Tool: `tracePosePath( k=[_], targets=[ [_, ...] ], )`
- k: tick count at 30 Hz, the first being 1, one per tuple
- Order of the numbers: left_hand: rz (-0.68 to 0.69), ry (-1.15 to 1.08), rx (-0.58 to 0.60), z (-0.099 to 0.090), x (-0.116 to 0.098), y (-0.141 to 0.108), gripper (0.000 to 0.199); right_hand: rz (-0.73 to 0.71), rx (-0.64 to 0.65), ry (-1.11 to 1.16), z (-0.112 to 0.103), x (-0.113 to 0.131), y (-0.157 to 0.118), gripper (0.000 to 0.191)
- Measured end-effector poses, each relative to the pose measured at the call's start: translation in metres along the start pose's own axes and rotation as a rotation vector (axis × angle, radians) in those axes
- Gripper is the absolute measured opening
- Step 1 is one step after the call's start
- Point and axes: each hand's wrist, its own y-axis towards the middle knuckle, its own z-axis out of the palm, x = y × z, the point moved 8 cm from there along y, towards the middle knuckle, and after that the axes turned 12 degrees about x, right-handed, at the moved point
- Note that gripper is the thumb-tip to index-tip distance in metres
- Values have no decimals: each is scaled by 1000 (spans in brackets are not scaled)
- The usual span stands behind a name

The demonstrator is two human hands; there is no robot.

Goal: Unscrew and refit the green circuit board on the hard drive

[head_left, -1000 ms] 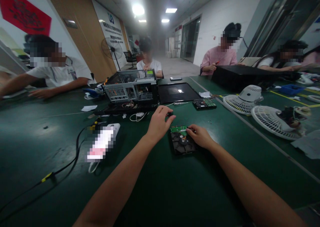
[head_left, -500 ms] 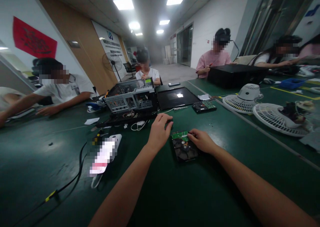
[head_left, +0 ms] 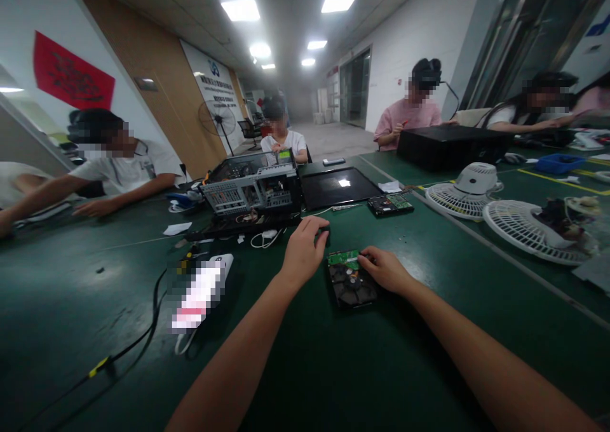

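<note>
A hard drive (head_left: 353, 281) with a green circuit board along its far edge lies on the green table (head_left: 305, 368). My right hand (head_left: 384, 268) rests at its right side, thumb and fingers closed near the green board; what they pinch, if anything, is too small to name. Just beyond the drive's far left corner, my left hand (head_left: 304, 248) hovers with bent fingers and thumb brought together around a small dark thing that I cannot make out. A second drive (head_left: 391, 204) lies farther back, to the right.
Ahead stands an open computer case (head_left: 252, 190) beside a black panel (head_left: 338, 187). A phone (head_left: 203, 292) and a black cable (head_left: 155, 305) lie left. White fan covers (head_left: 528, 229) are at right. Several people sit around the table, one behind a black box (head_left: 452, 146).
The view has shifted very slightly. Both hands and the hard drive keep nearly the same places.
</note>
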Motion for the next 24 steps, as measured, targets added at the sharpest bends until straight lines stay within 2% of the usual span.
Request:
tracePosePath(
  k=[7, 15, 22, 24],
  targets=[
    [-33, 16, -2, -4, 10, 1, 26, 2, 5, 8, 1, -2, 1, 28],
    [-12, -5, 10, -3, 4, 0, 23, 3, 9, 31, 2, -8, 4, 30],
    [-34, -38, 15, -5, 12, 0, 22, 95, 115, 158, 6, -9, 1, 38],
    [-35, -42, 19, -5, 13, 0, 21, 115, 76, 107, -2, -15, 2, 38]
  ],
)
